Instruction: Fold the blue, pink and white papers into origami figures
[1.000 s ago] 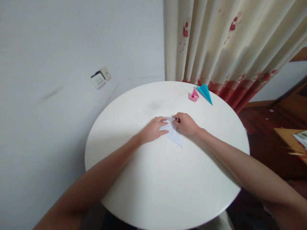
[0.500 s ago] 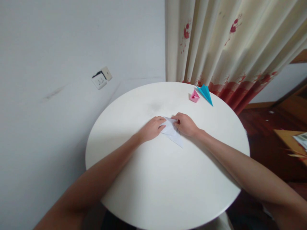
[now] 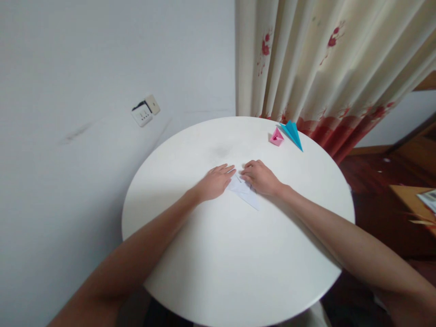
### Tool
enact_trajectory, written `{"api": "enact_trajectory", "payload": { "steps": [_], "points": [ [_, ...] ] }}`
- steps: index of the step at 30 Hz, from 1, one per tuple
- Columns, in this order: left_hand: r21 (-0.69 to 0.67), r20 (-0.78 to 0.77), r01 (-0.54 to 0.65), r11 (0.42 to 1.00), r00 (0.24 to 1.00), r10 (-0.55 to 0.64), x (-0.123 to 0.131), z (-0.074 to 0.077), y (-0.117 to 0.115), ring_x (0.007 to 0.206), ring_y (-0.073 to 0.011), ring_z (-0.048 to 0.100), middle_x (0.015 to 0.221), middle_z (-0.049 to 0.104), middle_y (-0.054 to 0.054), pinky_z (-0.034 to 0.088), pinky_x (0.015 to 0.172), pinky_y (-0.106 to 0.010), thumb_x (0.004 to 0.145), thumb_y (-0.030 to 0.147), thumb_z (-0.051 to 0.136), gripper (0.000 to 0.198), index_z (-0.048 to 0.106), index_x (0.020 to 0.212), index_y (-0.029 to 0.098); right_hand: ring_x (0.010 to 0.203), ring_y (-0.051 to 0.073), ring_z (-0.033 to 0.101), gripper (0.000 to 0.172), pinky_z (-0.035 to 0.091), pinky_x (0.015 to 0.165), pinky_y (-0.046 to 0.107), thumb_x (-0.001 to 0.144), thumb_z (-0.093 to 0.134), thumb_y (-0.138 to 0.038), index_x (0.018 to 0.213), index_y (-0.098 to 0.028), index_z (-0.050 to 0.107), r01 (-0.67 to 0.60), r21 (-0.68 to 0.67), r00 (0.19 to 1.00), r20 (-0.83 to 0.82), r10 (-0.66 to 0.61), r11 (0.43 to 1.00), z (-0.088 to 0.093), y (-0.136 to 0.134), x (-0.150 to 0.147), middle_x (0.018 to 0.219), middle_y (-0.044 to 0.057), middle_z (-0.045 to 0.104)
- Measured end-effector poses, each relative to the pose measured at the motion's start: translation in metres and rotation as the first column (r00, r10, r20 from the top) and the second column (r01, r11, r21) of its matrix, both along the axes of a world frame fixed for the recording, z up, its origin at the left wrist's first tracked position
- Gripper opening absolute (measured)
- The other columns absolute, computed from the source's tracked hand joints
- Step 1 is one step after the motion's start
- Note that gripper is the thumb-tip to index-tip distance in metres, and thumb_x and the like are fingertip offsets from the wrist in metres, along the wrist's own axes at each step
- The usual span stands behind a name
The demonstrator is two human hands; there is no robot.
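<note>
A folded sheet of white paper [image 3: 248, 196] lies on the round white table, one pointed corner toward me. My left hand [image 3: 214, 182] rests flat on its left side, fingers stretched out and slightly apart. Over the paper's upper right part, my right hand [image 3: 260, 177] has its fingers bent and pressed together on a folded flap. The right fingertips and the paper under them are partly hidden. Between the two hands a narrow gap shows a crease in the paper.
At the table's [image 3: 238, 259] far right edge lie a pink folded paper piece [image 3: 276, 137] and a blue paper plane [image 3: 292, 134]. Behind them hangs a cream and red curtain [image 3: 306, 59]. A wall socket [image 3: 141, 114] is on the left wall, close to the table.
The upper flap of the paper is now folded down under my right fingers, which moved slightly left. My left fingers have straightened and spread flatter.
</note>
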State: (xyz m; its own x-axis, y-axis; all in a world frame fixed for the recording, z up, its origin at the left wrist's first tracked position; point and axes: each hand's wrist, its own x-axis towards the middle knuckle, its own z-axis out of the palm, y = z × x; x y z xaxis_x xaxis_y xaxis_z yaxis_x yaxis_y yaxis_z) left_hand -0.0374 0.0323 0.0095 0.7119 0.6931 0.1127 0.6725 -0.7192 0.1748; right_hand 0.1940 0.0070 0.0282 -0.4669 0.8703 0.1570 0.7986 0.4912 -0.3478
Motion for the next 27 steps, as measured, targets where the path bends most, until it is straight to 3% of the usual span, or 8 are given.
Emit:
{"api": "enact_trajectory", "payload": {
  "steps": [5,9,12,15,18,22,27],
  "points": [
    [-0.068,-0.055,-0.075,0.995,0.996,0.071,-0.002,0.001,-0.002,0.152,-0.0316,0.024,0.162,0.032,-0.011,0.024,0.12,-0.057,0.104,0.041,0.034,0.054,0.036,0.155,0.022,0.137,0.034,0.04,0.052,0.037,0.106,0.053,0.092,0.066,-0.041,0.14,-0.024,0.055,0.149,-0.032,0.989,-0.001,-0.149,0.988,-0.011,0.004,0.001,0.15,0.015,0.049],
    [-0.062,-0.047,-0.175,0.983,0.984,0.172,-0.001,-0.001,0.004,0.152,-0.036,0.022,0.163,0.03,-0.012,0.024,0.119,-0.059,0.104,0.042,0.032,0.054,0.038,0.153,0.019,0.14,0.034,0.038,0.049,0.034,0.109,0.056,0.093,0.064,-0.041,0.139,-0.025,0.056,0.14,-0.061,0.99,0.022,-0.139,0.988,-0.012,0.003,0.003,0.153,0.014,0.046],
    [-0.029,0.004,-0.236,0.971,0.972,0.236,-0.003,-0.001,0.01,0.148,-0.0337,0.032,0.159,0.039,-0.016,0.028,0.119,-0.052,0.103,0.038,0.034,0.051,0.046,0.147,0.014,0.141,0.034,0.038,0.05,0.033,0.11,0.056,0.093,0.064,-0.04,0.139,-0.024,0.056,0.143,-0.066,0.99,0.018,-0.142,0.988,-0.012,0.003,0.003,0.153,0.015,0.046],
    [0.008,0.095,-0.298,0.955,0.951,0.296,-0.006,0.008,0.013,0.131,-0.0294,0.054,0.138,0.059,-0.019,0.038,0.113,-0.044,0.1,0.033,0.041,0.044,0.058,0.133,0.009,0.141,0.034,0.038,0.048,0.033,0.111,0.055,0.094,0.064,-0.039,0.138,-0.023,0.057,0.143,-0.063,0.99,0.016,-0.142,0.988,-0.012,0.003,0.003,0.153,0.015,0.046],
    [-0.115,0.148,-0.401,0.909,0.898,0.415,-0.01,0.019,0.01,0.103,-0.0266,0.068,0.11,0.072,-0.014,0.049,0.096,-0.038,0.096,0.036,0.049,0.04,0.064,0.125,0.013,0.14,0.034,0.039,0.046,0.034,0.11,0.055,0.094,0.063,-0.038,0.137,-0.023,0.057,0.14,-0.054,0.99,0.005,-0.14,0.989,-0.011,0.0,0.002,0.152,0.016,0.048],
    [-0.327,0.16,-0.41,0.851,0.864,0.478,-0.01,0.024,0.002,0.081,-0.0244,0.07,0.086,0.074,-0.007,0.051,0.075,-0.032,0.09,0.047,0.06,0.051,0.062,0.13,0.016,0.135,0.032,0.045,0.041,0.035,0.109,0.05,0.096,0.06,-0.037,0.134,-0.021,0.06,0.118,-0.027,0.991,-0.055,-0.119,0.993,-0.009,-0.003,-0.001,0.145,0.015,0.054],
    [-0.389,0.2,-0.377,0.841,0.856,0.476,-0.007,0.024,-0.001,0.07,-0.0197,0.066,0.078,0.072,-0.003,0.045,0.064,-0.027,0.085,0.044,0.067,0.052,0.064,0.129,0.016,0.112,0.025,0.06,0.041,0.044,0.098,0.036,0.097,0.057,-0.046,0.125,-0.017,0.066,0.042,0.026,0.979,-0.203,-0.036,0.999,-0.006,-0.004,-0.004,0.121,0.013,0.069]
  ]
}}
